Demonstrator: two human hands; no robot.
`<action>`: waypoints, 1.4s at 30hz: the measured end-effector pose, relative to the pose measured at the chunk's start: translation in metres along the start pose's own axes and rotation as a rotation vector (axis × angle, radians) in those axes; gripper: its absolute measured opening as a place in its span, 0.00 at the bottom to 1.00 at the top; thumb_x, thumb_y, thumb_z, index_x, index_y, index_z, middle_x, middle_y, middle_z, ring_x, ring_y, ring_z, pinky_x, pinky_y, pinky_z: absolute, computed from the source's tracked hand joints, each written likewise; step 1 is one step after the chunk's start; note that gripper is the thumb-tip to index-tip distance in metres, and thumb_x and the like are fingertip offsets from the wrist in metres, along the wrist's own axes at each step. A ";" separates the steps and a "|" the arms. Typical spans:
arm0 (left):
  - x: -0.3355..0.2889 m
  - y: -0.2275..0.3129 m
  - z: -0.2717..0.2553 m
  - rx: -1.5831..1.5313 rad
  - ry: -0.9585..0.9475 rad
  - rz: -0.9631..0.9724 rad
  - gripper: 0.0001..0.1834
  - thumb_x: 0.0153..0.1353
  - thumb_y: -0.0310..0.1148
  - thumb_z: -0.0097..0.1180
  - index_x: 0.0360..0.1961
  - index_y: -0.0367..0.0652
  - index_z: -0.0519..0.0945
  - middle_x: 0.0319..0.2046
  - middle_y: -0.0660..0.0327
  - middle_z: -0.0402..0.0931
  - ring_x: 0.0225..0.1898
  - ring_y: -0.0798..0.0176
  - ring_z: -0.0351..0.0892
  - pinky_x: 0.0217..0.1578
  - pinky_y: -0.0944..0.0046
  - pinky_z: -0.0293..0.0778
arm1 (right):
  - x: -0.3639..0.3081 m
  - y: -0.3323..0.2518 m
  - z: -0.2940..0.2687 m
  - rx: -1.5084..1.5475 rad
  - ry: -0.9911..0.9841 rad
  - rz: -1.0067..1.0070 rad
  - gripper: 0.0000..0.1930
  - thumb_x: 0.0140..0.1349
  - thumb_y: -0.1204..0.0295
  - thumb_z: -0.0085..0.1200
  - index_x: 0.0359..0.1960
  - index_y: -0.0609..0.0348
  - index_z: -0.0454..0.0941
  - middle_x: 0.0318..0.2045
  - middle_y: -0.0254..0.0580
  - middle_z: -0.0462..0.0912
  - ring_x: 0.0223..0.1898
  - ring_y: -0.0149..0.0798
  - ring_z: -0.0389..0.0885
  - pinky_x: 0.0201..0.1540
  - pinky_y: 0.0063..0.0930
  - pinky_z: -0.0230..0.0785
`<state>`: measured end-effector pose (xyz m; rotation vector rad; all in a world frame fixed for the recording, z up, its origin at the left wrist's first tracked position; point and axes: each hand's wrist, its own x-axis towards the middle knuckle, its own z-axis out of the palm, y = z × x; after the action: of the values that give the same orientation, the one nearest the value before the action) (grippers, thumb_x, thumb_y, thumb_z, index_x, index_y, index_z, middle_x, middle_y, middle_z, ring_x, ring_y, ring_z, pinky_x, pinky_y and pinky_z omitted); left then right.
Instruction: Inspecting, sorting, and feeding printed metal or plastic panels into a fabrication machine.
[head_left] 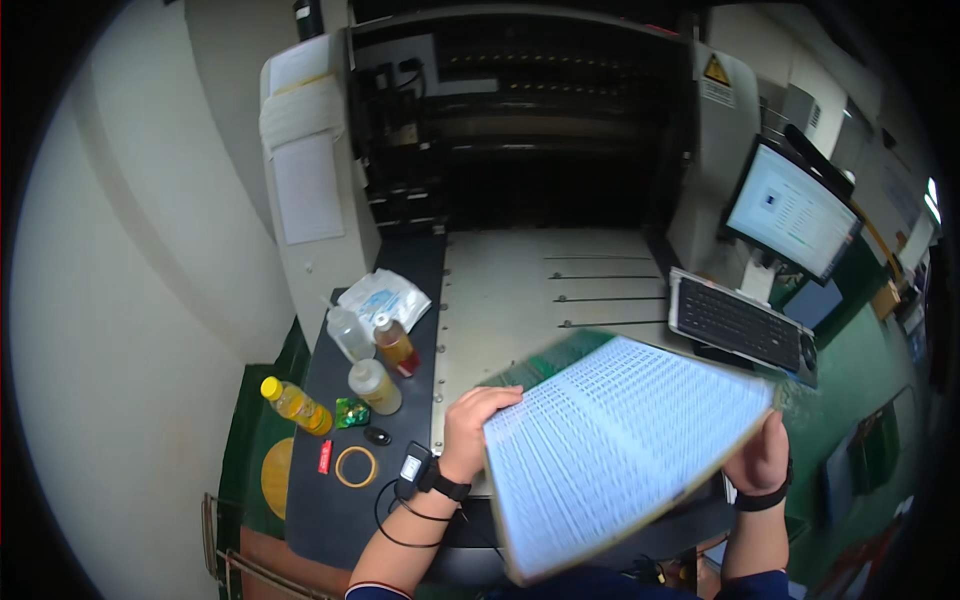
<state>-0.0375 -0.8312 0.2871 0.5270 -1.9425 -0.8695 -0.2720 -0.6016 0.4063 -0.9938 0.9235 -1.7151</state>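
I hold a large, thin circuit-board-like panel [620, 440], pale and densely covered in rows of tiny marks, tilted above the front of a metal machine bed [500, 290]. My left hand [480, 420] grips its left edge, fingers partly behind it. At the right edge, my right hand [760, 455] is closed on the panel, its fingers mostly hidden. A green sheet or board [555, 358] shows behind the panel's far left edge; whether it is held too cannot be told. Black bands circle both wrists, and the left one carries a small device [412, 468] with a cable.
A dark side table [330, 500] holds a yellow-capped bottle [297, 405], several other bottles, a white plastic packet [385, 298] and a tape roll [356, 466]. Thin rods [610, 299] lie on the bed. A keyboard [740, 318] and monitor [793, 210] stand at right.
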 end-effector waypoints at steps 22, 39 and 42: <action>0.049 0.087 -0.082 -0.722 0.425 -0.520 0.25 0.68 0.48 0.30 0.42 0.35 0.70 0.33 0.56 0.76 0.28 0.66 0.78 0.30 0.69 0.76 | -0.033 0.071 -0.049 -0.586 0.044 0.153 0.13 0.56 0.68 0.56 0.31 0.69 0.75 0.25 0.31 0.76 0.28 0.23 0.70 0.31 0.19 0.64; 0.063 0.115 -0.068 0.209 0.277 0.005 0.20 0.64 0.43 0.42 0.32 0.35 0.74 0.26 0.54 0.76 0.30 0.58 0.77 0.35 0.65 0.69 | -0.047 0.019 -0.036 -1.040 -0.043 0.021 0.09 0.48 0.70 0.62 0.21 0.64 0.78 0.14 0.41 0.76 0.17 0.31 0.74 0.21 0.22 0.63; 0.069 0.124 -0.068 0.170 -0.073 -0.248 0.26 0.66 0.48 0.37 0.21 0.36 0.72 0.16 0.60 0.70 0.20 0.63 0.68 0.26 0.66 0.65 | -0.049 0.010 -0.032 -1.093 -0.105 -0.102 0.09 0.46 0.69 0.63 0.19 0.62 0.78 0.13 0.43 0.75 0.15 0.38 0.75 0.19 0.24 0.63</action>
<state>-0.0137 -0.8195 0.4424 0.8616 -2.0581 -0.8921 -0.2856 -0.5538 0.3741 -1.8080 1.8179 -1.1404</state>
